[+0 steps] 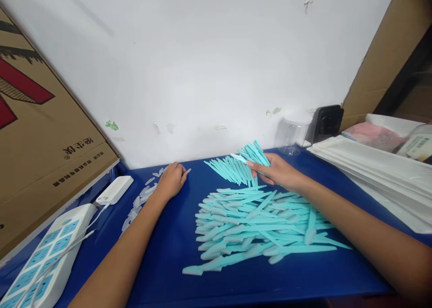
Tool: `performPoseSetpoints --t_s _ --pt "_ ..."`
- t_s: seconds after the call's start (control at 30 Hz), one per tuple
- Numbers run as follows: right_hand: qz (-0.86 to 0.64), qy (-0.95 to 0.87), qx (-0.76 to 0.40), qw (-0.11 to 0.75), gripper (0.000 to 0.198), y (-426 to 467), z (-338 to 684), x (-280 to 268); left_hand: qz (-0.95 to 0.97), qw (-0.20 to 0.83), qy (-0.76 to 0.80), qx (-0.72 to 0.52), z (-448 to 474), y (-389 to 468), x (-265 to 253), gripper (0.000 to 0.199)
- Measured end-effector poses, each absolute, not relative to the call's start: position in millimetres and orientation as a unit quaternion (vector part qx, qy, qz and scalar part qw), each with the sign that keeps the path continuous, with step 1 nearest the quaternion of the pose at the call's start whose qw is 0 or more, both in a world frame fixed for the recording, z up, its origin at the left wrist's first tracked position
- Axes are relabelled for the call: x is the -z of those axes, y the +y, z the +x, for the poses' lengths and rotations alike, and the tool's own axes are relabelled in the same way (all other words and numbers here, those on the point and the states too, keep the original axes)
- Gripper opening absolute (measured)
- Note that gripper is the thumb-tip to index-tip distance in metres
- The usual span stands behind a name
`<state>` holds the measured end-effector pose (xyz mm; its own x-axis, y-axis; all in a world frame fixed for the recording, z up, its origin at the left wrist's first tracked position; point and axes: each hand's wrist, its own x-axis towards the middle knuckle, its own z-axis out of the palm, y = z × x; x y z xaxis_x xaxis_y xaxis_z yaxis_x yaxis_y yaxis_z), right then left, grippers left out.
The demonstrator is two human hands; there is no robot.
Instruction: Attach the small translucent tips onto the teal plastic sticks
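Observation:
My right hand [275, 169] is closed around a bunch of turquoise eyebrow razors [254, 152], one of them sticking out to the left from the thumb. Just left of and below that hand lies a fanned row of the same razors [229, 169]. A large heap of eyebrow razors [249, 222] spreads over the blue table nearer to me. My left hand [173, 179] rests near the wall, its fingers pinching a small translucent blade cap [188, 171]. More translucent caps [143, 195] are scattered beside it, partly hidden behind my left forearm.
A white power strip [50, 254] and a white adapter [114, 189] with cables lie at the left, by a printed cardboard box [43, 132]. A clear plastic jar [293, 134] and a black object [327, 123] stand at the back right, near stacked white trays [378, 173].

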<state>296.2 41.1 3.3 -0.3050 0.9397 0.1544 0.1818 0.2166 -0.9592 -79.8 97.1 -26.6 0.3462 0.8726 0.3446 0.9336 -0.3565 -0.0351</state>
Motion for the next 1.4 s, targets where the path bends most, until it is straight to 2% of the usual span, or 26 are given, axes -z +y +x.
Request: performPoseSetpoints --t_s 0.2,0.33,0.43,0.6,0.73,0.83,0.97,1.1,1.2,1.4 --pt "-0.432 -0.678 -0.457 0.381 0.047 42.8 295.9 2.5 -0.834 0.125 -0.525 0.112 -77.0 95.3 28.8 0.017" --pt "-0.442 -0.675 -0.459 0.373 0.046 41.4 293.4 1.5 -0.84 0.093 -0.52 0.127 -74.3 94.8 30.2 0.019" --pt "-0.448 -0.675 -0.459 0.364 0.047 37.9 291.5 -2.7 -0.837 0.012 -0.517 0.18 -67.8 91.4 27.7 0.02" --pt "-0.43 -0.692 -0.465 0.345 0.041 32.1 290.4 -9.1 -0.806 -0.203 -0.476 0.288 -40.3 73.5 13.2 0.018" --pt "-0.415 -0.69 -0.479 0.351 0.036 30.9 289.7 -9.8 -0.791 -0.245 -0.441 0.345 -19.7 57.2 5.1 0.02" --pt "-0.411 -0.685 -0.494 0.344 0.033 29.1 289.1 -10.8 -0.801 -0.193 -0.426 0.373 -13.3 50.0 5.2 0.017" --pt "-0.418 -0.661 -0.547 0.298 0.038 23.6 286.9 -15.3 -0.835 -0.03 -0.382 0.395 -13.0 48.1 9.4 0.009" --pt "-0.417 -0.646 -0.58 0.27 0.039 18.5 282.8 -20.0 -0.856 0.076 -0.301 0.413 -15.5 50.2 10.3 0.011" --pt "-0.425 -0.637 -0.586 0.263 0.039 17.0 280.4 -21.6 -0.861 0.123 -0.255 0.422 -17.4 51.6 8.8 0.017" --pt "-0.423 -0.636 -0.59 0.261 0.042 15.7 280.3 -23.8 -0.871 0.15 -0.215 0.416 -20.7 52.4 8.3 0.025"
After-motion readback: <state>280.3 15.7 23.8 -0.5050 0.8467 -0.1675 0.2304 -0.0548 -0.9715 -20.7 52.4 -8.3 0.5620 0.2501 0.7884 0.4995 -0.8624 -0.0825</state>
